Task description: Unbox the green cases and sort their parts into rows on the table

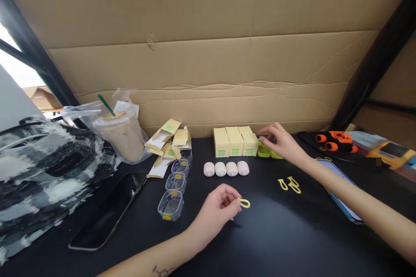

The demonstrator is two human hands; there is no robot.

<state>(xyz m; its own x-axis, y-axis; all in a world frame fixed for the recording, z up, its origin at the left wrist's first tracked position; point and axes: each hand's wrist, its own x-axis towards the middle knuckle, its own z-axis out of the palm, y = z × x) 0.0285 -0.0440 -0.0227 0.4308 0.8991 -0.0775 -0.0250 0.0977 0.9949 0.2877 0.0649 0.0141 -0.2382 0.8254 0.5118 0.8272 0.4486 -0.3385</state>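
Tabletop (276, 242) black | cardboard (208, 65) behind | left fingers (231, 210) pinch yellow loop (248, 205) | right fingers (270, 129) parted near green containers (264, 152)

No lettering, brand or number is legible. Green rectangular labels (236, 152) mark the fronts of the pale-yellow cardboard boxes (228, 137) standing grouped; print too small to read. Similar green patches (170, 153) appear on the opened pale-yellow cardboard cartons (162, 167). Yellow rounded stickers (167, 216) on the clear plastic rounded-square containers (176, 204) are likewise unreadable.
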